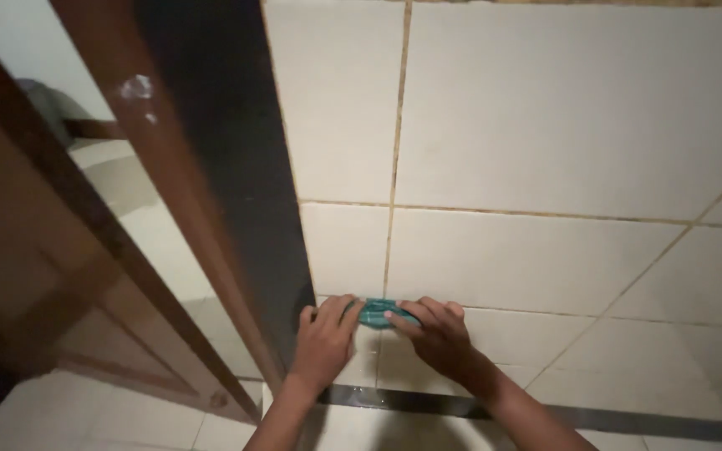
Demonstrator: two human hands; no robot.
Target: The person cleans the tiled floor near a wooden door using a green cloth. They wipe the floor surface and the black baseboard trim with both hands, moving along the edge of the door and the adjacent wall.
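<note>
We see a small teal scrubbing pad (378,313) pressed flat against a cream tiled wall (545,125), low down on it, right where a horizontal grout line crosses a vertical one. Both of the person's bare hands are on the pad. The left hand (326,342) covers its left end, fingers curled over the edge and gripping it. The right hand (436,334) lies over its right end, fingers stretched along the pad and pressing it to the tile, so only the middle strip of teal shows between them. The two hands almost touch above the pad.

Just below the hands, the wall's bottom edge meets a dark band (628,418) that runs along the base, and pale floor tiles (127,418) lie beneath. The grout lines look yellowed.

Just left of the left hand stands the dark edge of a brown wooden door frame (236,192), rising to the top of the view. Beyond it, further left, a brown wooden door (35,276) shows, blurred, with lighter flooring seen through the opening.
</note>
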